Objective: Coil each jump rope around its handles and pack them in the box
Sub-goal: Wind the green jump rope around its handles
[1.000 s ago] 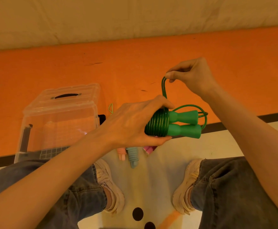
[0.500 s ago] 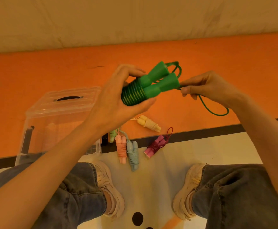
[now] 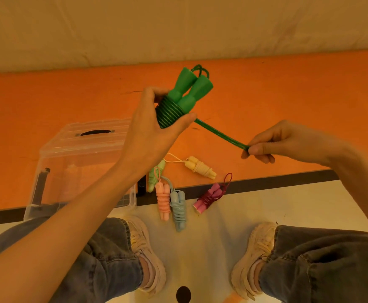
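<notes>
Green rope (image 3: 221,134) runs taut from the coil round its two handles (image 3: 189,90), gripped in the left hand (image 3: 154,130), to the right hand (image 3: 288,142), which pinches its end. Below, five coiled ropes (image 3: 178,206) lie on the floor beside a clear box (image 3: 54,154), seemingly closed.
</notes>
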`<state>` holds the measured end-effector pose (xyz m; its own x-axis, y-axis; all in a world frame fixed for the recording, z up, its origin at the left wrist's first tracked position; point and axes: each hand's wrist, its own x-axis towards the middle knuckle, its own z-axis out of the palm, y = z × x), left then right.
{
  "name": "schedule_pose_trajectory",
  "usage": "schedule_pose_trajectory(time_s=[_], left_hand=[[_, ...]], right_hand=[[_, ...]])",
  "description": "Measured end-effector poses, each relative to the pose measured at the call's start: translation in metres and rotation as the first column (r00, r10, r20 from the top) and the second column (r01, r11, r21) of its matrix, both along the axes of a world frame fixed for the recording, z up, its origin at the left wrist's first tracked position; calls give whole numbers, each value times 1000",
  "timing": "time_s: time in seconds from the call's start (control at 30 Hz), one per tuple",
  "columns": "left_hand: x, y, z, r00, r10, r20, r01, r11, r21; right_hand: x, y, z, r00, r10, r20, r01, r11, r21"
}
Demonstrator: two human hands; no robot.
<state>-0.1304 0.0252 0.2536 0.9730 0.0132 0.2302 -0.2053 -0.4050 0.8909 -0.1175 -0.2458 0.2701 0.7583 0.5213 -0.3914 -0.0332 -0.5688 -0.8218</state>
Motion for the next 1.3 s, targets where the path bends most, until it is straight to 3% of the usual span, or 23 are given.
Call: schedule_pose_trajectory(time_s=[0.3, 0.4, 0.47, 0.53, 0.83, 1.1, 1.3], left_hand=[[-2, -4, -2, 996, -72, -58, 76, 995, 69], [-1, -1, -2, 993, -121, -2, 117, 958, 263], [-3, -2, -5, 986, -149, 72, 96, 868, 487], [-6, -5, -7, 978, -171, 117, 66, 793, 606], [-14, -14, -7, 972, -186, 147, 33, 721, 692], [-8, -3, -13, 977, -125, 172, -58, 619, 783], [-9, -4, -20, 979, -166, 119, -7, 553, 833]], right_hand=[[-14, -2, 17, 978, 140, -155, -131, 989, 67], [-14, -2, 19, 971, 171, -167, -154, 982, 110], [-14, -3, 19, 961, 198, -194, -173, 975, 139], [-14, 0, 18, 949, 214, -232, -177, 969, 172], [-19, 12, 15, 915, 299, -269, -225, 935, 276], [-18, -6, 25, 998, 30, -49, -28, 999, 24], [-16, -26, 31, 957, -262, 128, 241, 957, 160]])
